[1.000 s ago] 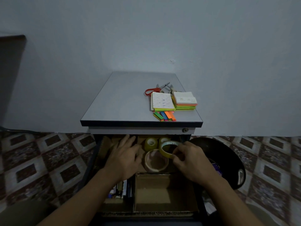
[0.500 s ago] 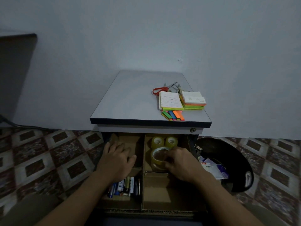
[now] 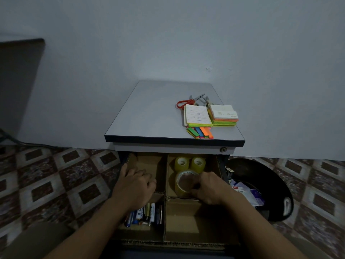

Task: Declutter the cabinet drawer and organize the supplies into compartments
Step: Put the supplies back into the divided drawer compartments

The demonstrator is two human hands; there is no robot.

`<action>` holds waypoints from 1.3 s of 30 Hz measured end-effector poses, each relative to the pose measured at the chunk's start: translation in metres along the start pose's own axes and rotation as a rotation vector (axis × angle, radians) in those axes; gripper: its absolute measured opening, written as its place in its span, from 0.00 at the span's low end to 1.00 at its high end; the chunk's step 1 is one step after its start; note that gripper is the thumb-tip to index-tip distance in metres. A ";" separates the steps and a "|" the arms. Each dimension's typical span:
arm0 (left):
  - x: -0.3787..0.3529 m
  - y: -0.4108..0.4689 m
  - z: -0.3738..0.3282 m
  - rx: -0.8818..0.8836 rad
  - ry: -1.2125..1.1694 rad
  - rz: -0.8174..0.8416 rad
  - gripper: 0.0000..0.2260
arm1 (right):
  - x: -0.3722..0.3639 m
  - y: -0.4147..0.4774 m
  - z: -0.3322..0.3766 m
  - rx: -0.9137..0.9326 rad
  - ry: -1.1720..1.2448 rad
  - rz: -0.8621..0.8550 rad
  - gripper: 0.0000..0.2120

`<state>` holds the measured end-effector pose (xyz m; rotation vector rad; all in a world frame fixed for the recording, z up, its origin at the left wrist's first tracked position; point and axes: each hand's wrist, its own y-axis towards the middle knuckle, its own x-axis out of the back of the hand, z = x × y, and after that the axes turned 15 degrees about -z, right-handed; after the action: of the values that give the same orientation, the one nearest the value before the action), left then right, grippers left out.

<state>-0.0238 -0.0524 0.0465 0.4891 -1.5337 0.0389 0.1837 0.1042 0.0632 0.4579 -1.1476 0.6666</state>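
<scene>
The open drawer holds a cardboard divider [image 3: 165, 176] that splits it into compartments. In the back right compartment, two small yellowish tape rolls [image 3: 189, 164] stand upright. In front of them a large clear tape roll [image 3: 183, 184] lies flat, and my right hand [image 3: 209, 187] holds its right rim with curled fingers. My left hand [image 3: 136, 184] rests flat over the back left compartment. Pens and markers [image 3: 147, 214] fill the front left compartment. The front right compartment [image 3: 186, 223] shows bare cardboard.
On the cabinet top [image 3: 155, 113] lie red-handled scissors [image 3: 183, 103], two sticky-note pads [image 3: 211, 115] and coloured index tabs [image 3: 200, 132]. A black bin [image 3: 261, 184] with papers stands right of the drawer on the tiled floor. A wall is behind.
My right hand has lowered the large tape roll from a raised tilt down flat into the back right compartment. My left hand slid slightly left. The camera view shifted.
</scene>
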 end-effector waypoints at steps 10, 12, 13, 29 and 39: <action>0.010 -0.001 -0.003 -0.021 0.013 0.084 0.30 | -0.004 -0.005 -0.002 0.005 0.017 -0.028 0.12; 0.011 -0.002 -0.004 0.002 -0.028 0.088 0.22 | -0.003 -0.008 0.000 0.018 0.018 -0.048 0.11; 0.012 -0.001 -0.005 0.023 -0.058 0.088 0.20 | -0.002 -0.010 0.001 0.024 0.025 -0.064 0.11; 0.110 0.032 -0.034 0.124 -0.371 0.113 0.09 | 0.036 -0.023 0.042 0.239 0.074 -0.340 0.04; 0.170 0.107 -0.039 0.029 -0.260 -0.183 0.12 | 0.127 0.016 0.069 0.233 0.093 -0.523 0.09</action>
<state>-0.0119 0.0104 0.2412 0.6765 -1.7367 -0.1492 0.1589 0.1023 0.2064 0.8790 -0.8151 0.3574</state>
